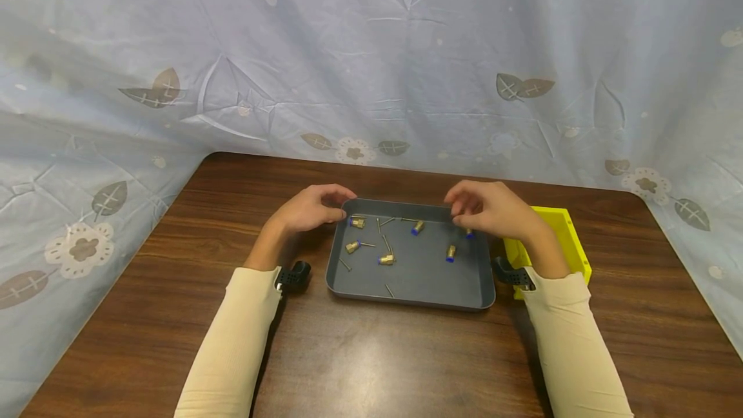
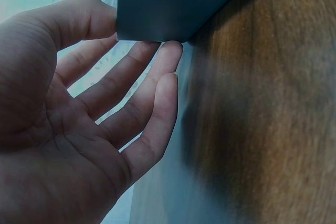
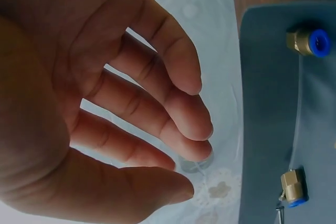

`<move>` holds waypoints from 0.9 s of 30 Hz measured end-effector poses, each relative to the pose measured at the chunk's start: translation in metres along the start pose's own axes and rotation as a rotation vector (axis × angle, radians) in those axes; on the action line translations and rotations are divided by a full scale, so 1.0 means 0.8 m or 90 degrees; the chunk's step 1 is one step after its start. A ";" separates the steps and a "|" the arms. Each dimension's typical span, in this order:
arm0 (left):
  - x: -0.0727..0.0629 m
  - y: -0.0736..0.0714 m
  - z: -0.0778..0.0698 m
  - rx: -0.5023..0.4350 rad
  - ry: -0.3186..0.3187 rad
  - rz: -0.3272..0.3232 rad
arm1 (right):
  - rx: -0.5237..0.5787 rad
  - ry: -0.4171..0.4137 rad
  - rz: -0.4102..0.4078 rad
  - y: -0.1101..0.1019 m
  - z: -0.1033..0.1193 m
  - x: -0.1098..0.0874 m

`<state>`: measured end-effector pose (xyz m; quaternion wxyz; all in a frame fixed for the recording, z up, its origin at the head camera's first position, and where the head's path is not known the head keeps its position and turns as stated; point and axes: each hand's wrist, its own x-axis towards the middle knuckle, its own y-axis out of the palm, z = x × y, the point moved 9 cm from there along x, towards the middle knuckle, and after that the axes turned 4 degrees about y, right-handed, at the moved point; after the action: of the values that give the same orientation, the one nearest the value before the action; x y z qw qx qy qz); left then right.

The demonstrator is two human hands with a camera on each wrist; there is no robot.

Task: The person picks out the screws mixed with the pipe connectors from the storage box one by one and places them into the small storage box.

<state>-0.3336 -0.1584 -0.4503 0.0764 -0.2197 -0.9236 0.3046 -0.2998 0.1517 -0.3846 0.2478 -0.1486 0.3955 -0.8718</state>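
Note:
A shallow dark grey tray (image 1: 424,281) lies on the table with several brass push-in fittings (image 1: 386,260) with blue collars and several thin screws (image 1: 389,290) scattered in it. At its back left corner is my left hand (image 1: 310,208); the left wrist view shows relaxed, bent fingers (image 2: 131,87) and a thumb right at the tray's edge. My right hand (image 1: 490,210) hovers over the back right corner, fingers loosely curved and nothing between them. It partly hides one fitting (image 1: 469,233) in the head view. Two fittings show beside it in the right wrist view, one (image 3: 310,43) nearer the corner.
A yellow plastic bin (image 1: 560,228) stands right of the tray, partly behind my right forearm. The brown wood-grain table (image 1: 360,360) ends at a pale patterned curtain (image 1: 348,82) at the back and sides. Black wrist cameras (image 1: 296,276) sit on both wrists.

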 end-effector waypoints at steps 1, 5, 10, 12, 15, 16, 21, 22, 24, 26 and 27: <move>0.000 0.000 0.000 -0.001 0.000 0.000 | 0.001 -0.005 0.001 0.002 0.001 0.001; -0.001 -0.001 0.000 -0.001 -0.003 -0.001 | 0.008 -0.025 0.001 0.007 0.005 0.006; -0.001 -0.001 0.000 0.000 -0.001 0.000 | 0.019 -0.037 0.009 0.016 0.012 0.011; 0.000 -0.001 0.000 -0.001 0.000 0.000 | 0.023 -0.040 0.013 0.019 0.015 0.013; 0.000 -0.001 0.000 -0.002 0.000 0.001 | 0.027 -0.045 0.020 0.025 0.019 0.016; 0.000 -0.001 0.000 -0.002 0.000 0.000 | 0.027 -0.046 0.021 0.027 0.020 0.017; 0.000 0.000 0.000 -0.001 0.002 0.001 | 0.034 -0.051 0.033 0.036 0.025 0.019; 0.001 0.000 0.001 -0.002 -0.001 0.000 | 0.034 -0.052 0.035 0.038 0.026 0.020; 0.000 0.000 0.000 -0.001 0.000 0.001 | 0.030 -0.054 0.039 0.041 0.029 0.021; 0.000 0.000 -0.001 0.000 0.002 0.003 | 0.024 -0.058 0.043 0.045 0.031 0.023; 0.000 0.000 -0.001 -0.001 0.001 0.003 | 0.021 -0.060 0.045 0.047 0.032 0.024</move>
<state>-0.3338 -0.1582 -0.4497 0.0764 -0.2221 -0.9233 0.3040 -0.2922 0.1040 -0.3952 0.2989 -0.1712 0.3743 -0.8610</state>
